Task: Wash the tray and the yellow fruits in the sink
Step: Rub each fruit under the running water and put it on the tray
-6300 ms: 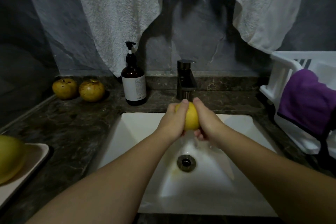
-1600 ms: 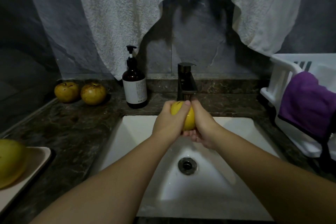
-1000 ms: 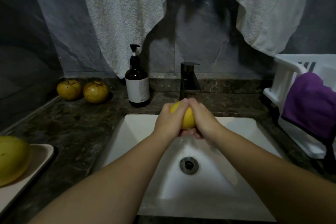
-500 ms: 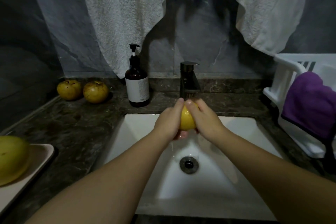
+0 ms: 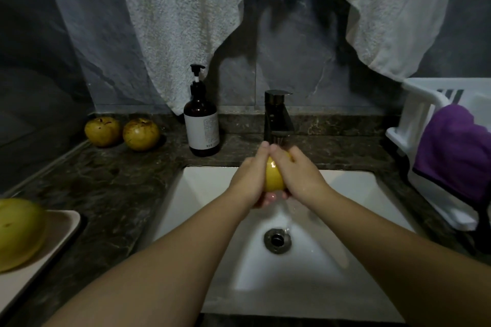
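Note:
A yellow fruit (image 5: 273, 179) is cupped between both hands over the white sink (image 5: 204, 188), just under the black faucet (image 5: 277, 117). My left hand (image 5: 251, 179) wraps its left side and my right hand (image 5: 299, 174) wraps its right side, fingertips meeting on top. Water runs down to the drain (image 5: 277, 240). A beige tray (image 5: 57, 232) at the left edge carries another large yellow fruit (image 5: 18, 232). Two more yellow fruits (image 5: 103, 131) (image 5: 140, 134) sit on the dark counter at the back left.
A brown pump bottle (image 5: 201, 125) stands left of the faucet. A white dish rack (image 5: 422, 114) with a purple cloth (image 5: 457, 148) fills the right side. Two white towels (image 5: 186, 21) (image 5: 390, 10) hang on the wall behind.
The fruit has been turned between my hands under the running water. My right fingers have slid further over its top; both hands stay in the same spot over the sink.

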